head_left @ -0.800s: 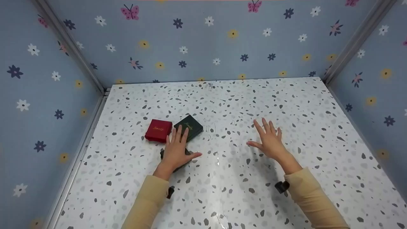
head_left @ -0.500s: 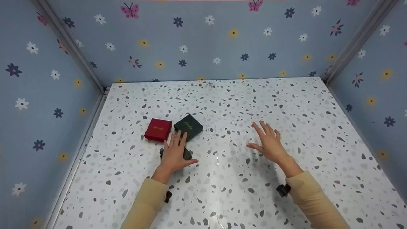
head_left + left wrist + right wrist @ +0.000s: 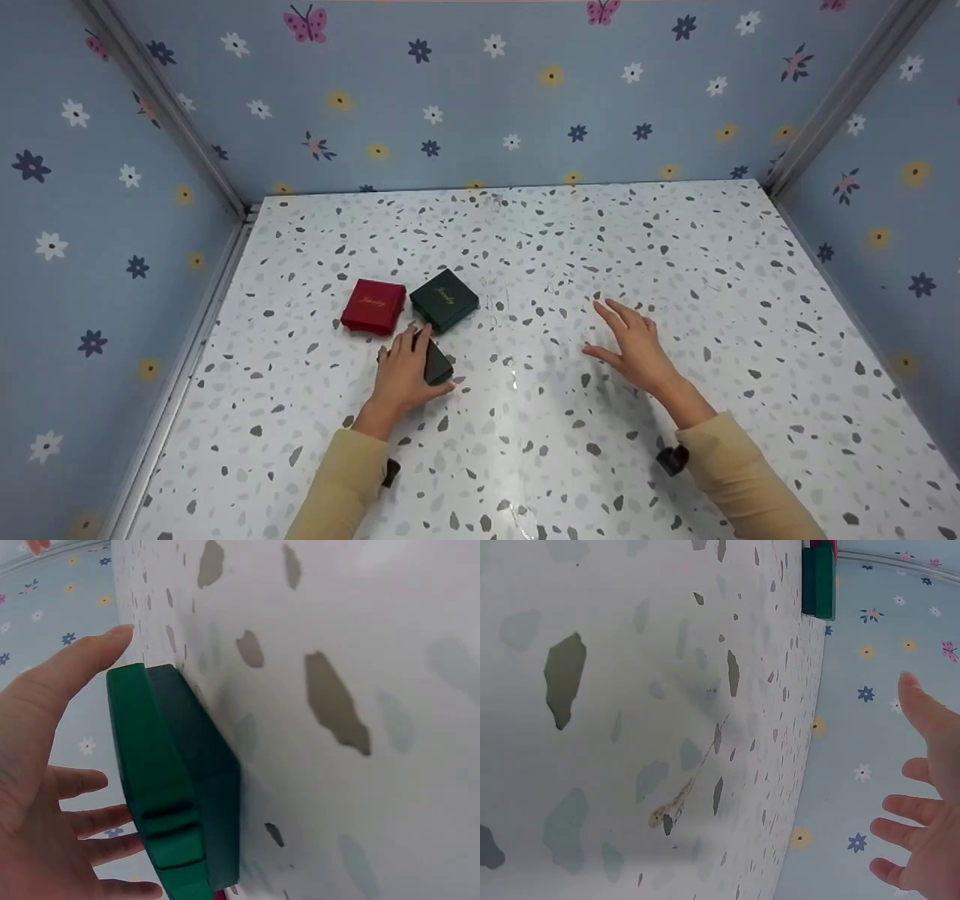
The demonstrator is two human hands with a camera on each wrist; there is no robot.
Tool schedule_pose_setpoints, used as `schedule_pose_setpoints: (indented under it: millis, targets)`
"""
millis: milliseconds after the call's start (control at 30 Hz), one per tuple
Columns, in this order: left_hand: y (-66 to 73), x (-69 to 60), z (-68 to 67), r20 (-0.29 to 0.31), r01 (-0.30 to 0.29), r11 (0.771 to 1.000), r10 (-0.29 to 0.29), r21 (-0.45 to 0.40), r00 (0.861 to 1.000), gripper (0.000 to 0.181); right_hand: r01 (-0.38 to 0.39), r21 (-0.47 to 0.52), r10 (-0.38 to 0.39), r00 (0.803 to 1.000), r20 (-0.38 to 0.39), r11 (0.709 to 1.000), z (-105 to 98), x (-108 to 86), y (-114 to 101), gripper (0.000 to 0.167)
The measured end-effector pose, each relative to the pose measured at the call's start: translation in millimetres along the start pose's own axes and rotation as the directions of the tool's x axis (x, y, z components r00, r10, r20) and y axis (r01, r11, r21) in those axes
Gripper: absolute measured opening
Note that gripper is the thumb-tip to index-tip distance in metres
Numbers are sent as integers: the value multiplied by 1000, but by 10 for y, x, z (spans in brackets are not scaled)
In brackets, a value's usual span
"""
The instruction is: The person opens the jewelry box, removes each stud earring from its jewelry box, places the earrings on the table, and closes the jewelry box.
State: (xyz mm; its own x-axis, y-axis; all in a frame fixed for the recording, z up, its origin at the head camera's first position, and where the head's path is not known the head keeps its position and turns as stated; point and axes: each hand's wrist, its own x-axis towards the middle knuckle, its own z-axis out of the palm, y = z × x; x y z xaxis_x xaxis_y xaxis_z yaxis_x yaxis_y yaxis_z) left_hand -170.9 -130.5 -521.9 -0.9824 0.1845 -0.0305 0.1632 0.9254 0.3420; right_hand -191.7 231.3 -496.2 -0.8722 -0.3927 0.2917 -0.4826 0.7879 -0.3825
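My left hand [image 3: 401, 375] is over a small dark green box [image 3: 439, 364], covering its left part. In the left wrist view, thumb and fingers spread to either side of this green box [image 3: 169, 780]; whether any fingertip touches it I cannot tell. Just beyond lie a second dark green jewelry box [image 3: 444, 298] with gold lettering, turned cornerwise, and a red jewelry box [image 3: 373, 306] to its left. Far to the right my right hand [image 3: 636, 349] hovers above the table, fingers apart and holding nothing; the right wrist view shows its thumb and fingers [image 3: 911, 810] loosely bent.
The white speckled tabletop [image 3: 525, 420] is enclosed by blue flowered panels [image 3: 480, 97] at the back and both sides. Metal strips run along the corners. A green box [image 3: 821, 581] shows at the top edge of the right wrist view.
My left hand has drawn back and down from the far green box onto the near one, its fingers bending. My right hand has pulled slightly nearer, fingers a little more bent. The boxes have stayed put.
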Motion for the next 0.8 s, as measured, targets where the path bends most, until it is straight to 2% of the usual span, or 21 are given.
schedule_pose_setpoints:
  millis: [167,333,567,800]
  targets:
    - [-53,6,30,8,12,1000,-12,2,1000,100,-15,49,15,1000,-2,999,48,-42,3,66]
    - [-90,6,51,0,4,1000,-4,20,1000,98,-50,118,47,999,29,992,93,-65,13,65]
    - [-110,-9,59,-5,1,999,-1,33,1000,97,-54,198,40,997,71,979,132,-95,45,62]
    - [-107,-25,61,-42,-42,998,44,45,998,92,-74,282,43,992,116,957,132,-154,45,63]
